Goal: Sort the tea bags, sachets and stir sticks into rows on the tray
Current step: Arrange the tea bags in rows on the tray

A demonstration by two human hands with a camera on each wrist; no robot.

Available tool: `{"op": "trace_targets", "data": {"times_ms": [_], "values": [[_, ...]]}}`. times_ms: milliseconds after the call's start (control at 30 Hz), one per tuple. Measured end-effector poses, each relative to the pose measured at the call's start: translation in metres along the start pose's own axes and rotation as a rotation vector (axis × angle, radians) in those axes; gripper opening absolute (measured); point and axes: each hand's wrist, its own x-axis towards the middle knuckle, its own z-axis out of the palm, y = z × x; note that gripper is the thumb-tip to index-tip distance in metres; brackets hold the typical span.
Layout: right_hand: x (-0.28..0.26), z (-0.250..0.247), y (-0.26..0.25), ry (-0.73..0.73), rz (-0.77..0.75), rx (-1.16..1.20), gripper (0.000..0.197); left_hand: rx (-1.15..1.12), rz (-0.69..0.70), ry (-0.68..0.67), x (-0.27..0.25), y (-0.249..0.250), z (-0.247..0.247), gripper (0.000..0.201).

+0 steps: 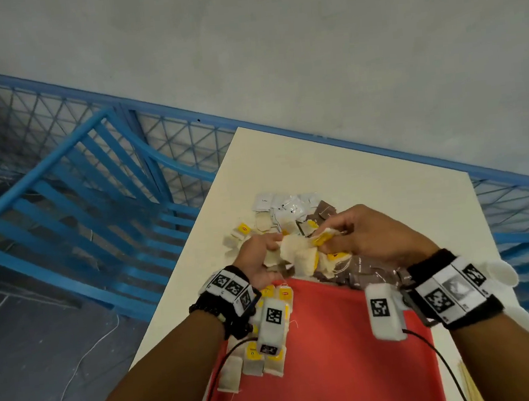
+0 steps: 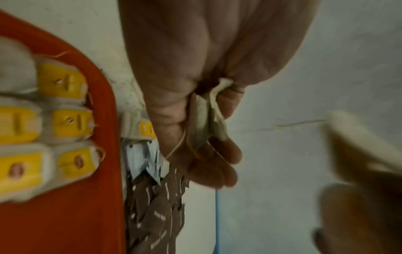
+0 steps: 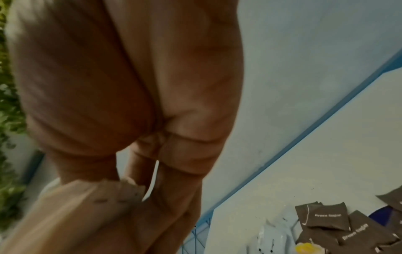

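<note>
My left hand (image 1: 258,258) is curled tight round a bunch of tea bags (image 1: 296,255), lifted just past the far edge of the red tray (image 1: 334,354), and my right hand (image 1: 368,236) pinches one yellow-tagged bag (image 1: 322,238) out of that bunch. More tea bags lie in rows (image 1: 264,357) on the tray's left side; brown sachets (image 1: 359,275) and white sachets (image 1: 289,207) sit heaped on the table (image 1: 382,174) beyond
</note>
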Motion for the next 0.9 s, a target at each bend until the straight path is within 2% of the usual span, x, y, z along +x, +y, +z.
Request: {"op": "trace_targets", "data": {"times_ms": [100,200,233,300,400,500,567,633,700,767,833,900], "values": [[0.006,0.013,0.008,-0.029,0.008,-0.212,0.015,0.018,-0.129,-0.184,-0.018,-0.021,0.004,0.031],[0.008,0.035,0.01,0.115,-0.01,-0.451,0.018,-0.064,-0.215,-0.327,-0.039,-0.04,0.006,0.063],[0.008,0.047,0.011,0.171,-0.013,-0.543,0.021,-0.095,-0.21,-0.339,-0.044,-0.045,0.005,0.072],[0.001,0.074,0.012,0.235,0.01,-0.722,0.024,-0.161,-0.188,-0.338,-0.051,-0.051,0.008,0.079],[-0.011,0.12,0.01,0.231,0.001,-0.844,0.029,-0.23,-0.147,-0.233,-0.057,-0.054,0.016,0.069],[-0.018,0.142,0.015,0.254,0.008,-0.763,0.054,-0.237,-0.161,-0.124,-0.047,-0.057,0.011,0.053],[-0.024,0.144,0.016,0.246,0.035,-0.789,0.061,-0.219,-0.199,-0.107,-0.044,-0.057,0.01,0.048],[-0.03,0.137,0.021,0.19,-0.031,-0.79,0.049,-0.17,-0.225,-0.123,-0.046,-0.056,0.013,0.046],[-0.035,0.126,0.029,0.18,-0.172,-0.706,0.028,-0.125,-0.209,-0.106,-0.049,-0.053,0.02,0.043],[-0.041,0.112,0.04,0.28,-0.26,-0.497,0.017,-0.046,-0.189,-0.127,-0.053,-0.048,0.023,0.027],[-0.047,0.095,0.049,0.455,-0.233,-0.245,0.02,0.118,-0.176,-0.139,-0.057,-0.04,0.023,0.018],[-0.054,0.078,0.056,0.592,-0.166,-0.106,0.028,0.343,-0.149,-0.174,-0.067,-0.028,0.025,0.014]]}}
